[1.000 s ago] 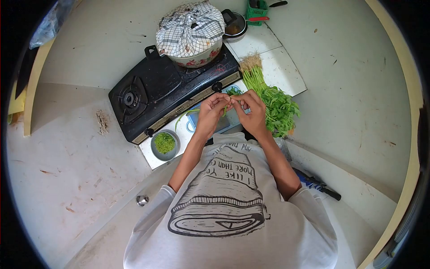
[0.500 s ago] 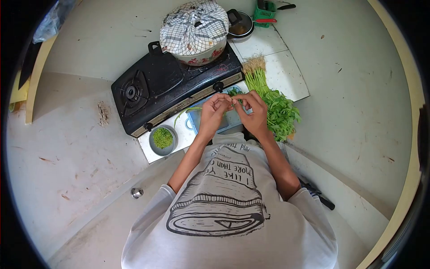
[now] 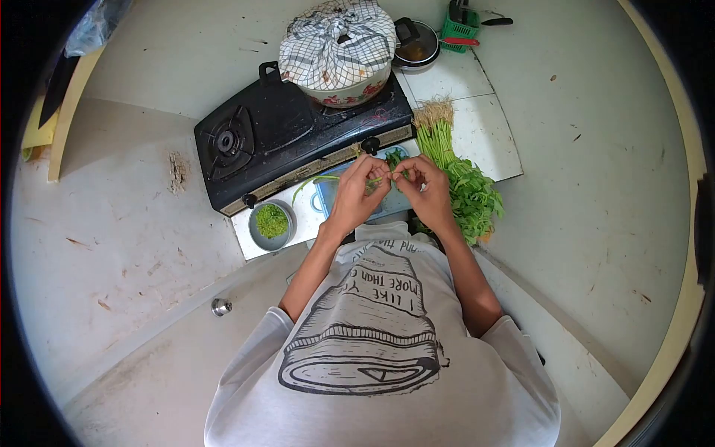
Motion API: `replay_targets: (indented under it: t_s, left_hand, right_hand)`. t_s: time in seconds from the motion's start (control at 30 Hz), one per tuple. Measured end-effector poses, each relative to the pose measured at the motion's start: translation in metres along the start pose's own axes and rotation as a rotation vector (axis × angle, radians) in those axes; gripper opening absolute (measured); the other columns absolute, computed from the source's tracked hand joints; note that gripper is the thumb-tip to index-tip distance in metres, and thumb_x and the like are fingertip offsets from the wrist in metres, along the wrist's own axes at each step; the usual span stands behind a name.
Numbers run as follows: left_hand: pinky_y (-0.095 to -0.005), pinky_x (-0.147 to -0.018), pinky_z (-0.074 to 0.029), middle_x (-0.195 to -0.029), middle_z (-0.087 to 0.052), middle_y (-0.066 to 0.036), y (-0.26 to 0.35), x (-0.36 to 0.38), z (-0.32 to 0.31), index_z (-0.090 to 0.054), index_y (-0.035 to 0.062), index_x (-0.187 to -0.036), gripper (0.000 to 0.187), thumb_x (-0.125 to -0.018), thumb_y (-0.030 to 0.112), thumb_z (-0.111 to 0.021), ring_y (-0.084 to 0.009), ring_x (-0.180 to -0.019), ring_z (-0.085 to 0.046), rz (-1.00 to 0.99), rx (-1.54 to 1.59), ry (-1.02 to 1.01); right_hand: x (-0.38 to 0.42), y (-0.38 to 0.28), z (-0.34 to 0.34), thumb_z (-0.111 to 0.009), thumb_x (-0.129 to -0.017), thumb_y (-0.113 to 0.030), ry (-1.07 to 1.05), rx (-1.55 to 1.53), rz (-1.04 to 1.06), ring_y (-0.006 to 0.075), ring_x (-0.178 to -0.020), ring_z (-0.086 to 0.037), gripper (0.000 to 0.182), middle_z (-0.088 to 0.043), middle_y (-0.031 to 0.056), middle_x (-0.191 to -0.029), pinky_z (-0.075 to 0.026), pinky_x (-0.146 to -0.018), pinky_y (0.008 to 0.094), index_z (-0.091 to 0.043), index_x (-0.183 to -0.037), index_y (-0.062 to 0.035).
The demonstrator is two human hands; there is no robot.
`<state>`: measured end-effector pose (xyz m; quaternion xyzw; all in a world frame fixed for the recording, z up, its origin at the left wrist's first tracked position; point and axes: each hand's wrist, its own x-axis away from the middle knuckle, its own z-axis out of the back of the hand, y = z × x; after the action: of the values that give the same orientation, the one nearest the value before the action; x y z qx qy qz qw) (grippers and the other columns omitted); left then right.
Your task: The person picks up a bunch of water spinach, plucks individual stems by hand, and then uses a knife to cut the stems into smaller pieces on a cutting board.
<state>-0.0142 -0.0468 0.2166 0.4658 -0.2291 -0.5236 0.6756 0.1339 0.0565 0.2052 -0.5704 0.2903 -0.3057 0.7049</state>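
Note:
My left hand (image 3: 357, 192) is closed in a pinch around a thin green stem (image 3: 316, 179), whose long end sticks out to the left and bends down. Close beside it, my right hand (image 3: 428, 191) pinches at the tip of the same stem, fingertips almost touching the left ones. Below both hands lies a blue plastic tray (image 3: 318, 201), partly covered by them, with some dark green leaves (image 3: 395, 156) at its far end. To the right rests a bunch of leafy greens (image 3: 474, 197) with its roots on.
A grey bowl (image 3: 290, 232) of small cut green pieces (image 3: 271, 221) stands at the left. Behind is a black gas stove (image 3: 279, 123) with a cloth-topped pot (image 3: 350, 93). A lidded pan (image 3: 417, 48) and a green basket (image 3: 459, 31) sit farther back.
The whole view has shifted slightly, with the counter things appearing a little farther right. Both hands stay together at the stem, with fingertips slightly moved.

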Motion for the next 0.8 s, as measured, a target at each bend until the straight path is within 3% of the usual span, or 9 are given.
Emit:
replay_targets:
  t_s: [0.1,0.27,0.37,0.47,0.67,0.8]
  left_hand:
    - [-0.0341,-0.076,-0.053,-0.095,-0.060,-0.013,-0.001,0.002,-0.003,-0.062,-0.0017,-0.106,0.020,-0.088,-0.003,-0.071,-0.0266,-0.084,-0.064,-0.040,-0.016,0.005]
    - [-0.0354,-0.075,-0.053,-0.096,-0.060,-0.012,-0.003,0.004,-0.007,-0.062,-0.0013,-0.106,0.021,-0.088,-0.002,-0.072,-0.0272,-0.088,-0.065,-0.051,-0.055,0.018]
    - [-0.0356,-0.075,-0.053,-0.097,-0.061,-0.013,-0.004,0.007,-0.007,-0.063,-0.0010,-0.107,0.020,-0.088,-0.002,-0.072,-0.0275,-0.090,-0.065,-0.043,-0.051,0.032]
    - [-0.0358,-0.074,-0.053,-0.098,-0.062,-0.013,-0.007,0.009,-0.005,-0.064,-0.0010,-0.107,0.020,-0.089,-0.001,-0.072,-0.0278,-0.089,-0.065,-0.044,-0.045,0.045]
    - [-0.0375,-0.071,-0.053,-0.098,-0.063,-0.013,-0.008,0.016,-0.005,-0.064,-0.0018,-0.107,0.018,-0.091,-0.001,-0.071,-0.0291,-0.086,-0.066,-0.043,-0.056,0.071]
    - [-0.0385,-0.071,-0.053,-0.099,-0.064,-0.013,-0.005,0.019,-0.002,-0.064,-0.0026,-0.105,0.016,-0.091,0.000,-0.071,-0.0298,-0.086,-0.066,-0.032,-0.120,0.027]
  right_hand:
    - [-0.003,0.022,0.005,-0.074,-0.084,-0.003,-0.085,-0.086,-0.116,0.0066,-0.065,-0.047,0.014,-0.055,-0.0010,-0.077,-0.039,-0.059,0.0248,-0.073,-0.098,-0.0032]
    - [-0.009,0.026,0.010,-0.072,-0.090,-0.006,-0.195,-0.365,-0.308,0.0042,-0.073,-0.052,0.010,-0.065,-0.0029,-0.081,-0.042,-0.067,0.0223,-0.073,-0.099,-0.0021]
    - [-0.012,0.017,0.013,-0.071,-0.090,-0.002,-0.225,-0.355,-0.437,0.0033,-0.074,-0.050,0.007,-0.066,-0.0046,-0.085,-0.040,-0.067,0.0213,-0.072,-0.096,-0.0036]
    - [-0.013,0.034,0.008,-0.070,-0.090,-0.002,-0.261,-0.241,-0.230,0.0041,-0.073,-0.050,0.007,-0.064,-0.0047,-0.084,-0.040,-0.067,0.0222,-0.071,-0.097,-0.0028]
    - [-0.023,0.022,0.006,-0.075,-0.082,-0.004,-0.260,0.078,0.025,0.0128,-0.066,-0.049,0.012,-0.054,0.0042,-0.075,-0.042,-0.061,0.0286,-0.068,-0.092,-0.0018]
    - [-0.026,0.011,0.009,-0.074,-0.078,-0.003,-0.322,0.271,0.089,0.0149,-0.064,-0.047,0.012,-0.051,0.0036,-0.074,-0.041,-0.060,0.0298,-0.067,-0.087,-0.0022]
